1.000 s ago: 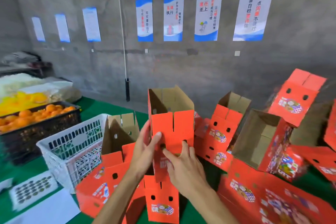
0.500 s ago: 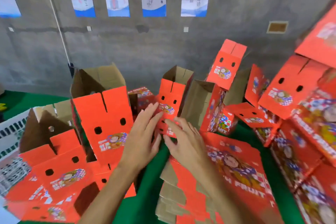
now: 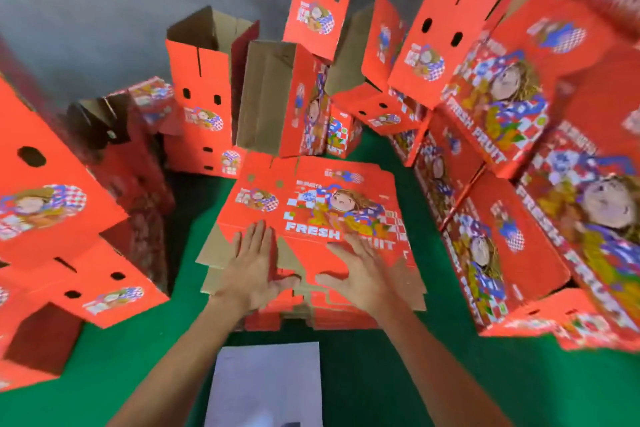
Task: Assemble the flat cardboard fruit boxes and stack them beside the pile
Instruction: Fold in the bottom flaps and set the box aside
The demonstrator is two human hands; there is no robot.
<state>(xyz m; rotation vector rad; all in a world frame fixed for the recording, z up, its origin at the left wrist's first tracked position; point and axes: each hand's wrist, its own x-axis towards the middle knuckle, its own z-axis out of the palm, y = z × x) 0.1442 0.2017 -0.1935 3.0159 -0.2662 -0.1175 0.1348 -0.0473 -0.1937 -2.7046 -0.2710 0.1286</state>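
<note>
Cardboard flats point(image 3: 322, 204) now under both hands.

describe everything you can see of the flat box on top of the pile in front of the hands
The top flat box is red printed cardboard, unfolded and lying level on a pile of flat boxes on the green surface. It shows a cartoon figure, white "FRESH FRUIT" lettering, a smaller logo and two round holes at left. Brown unprinted flaps with cut slots stick out along its near edge. The left hand and right hand lie on that near edge, fingers spread straight.
</note>
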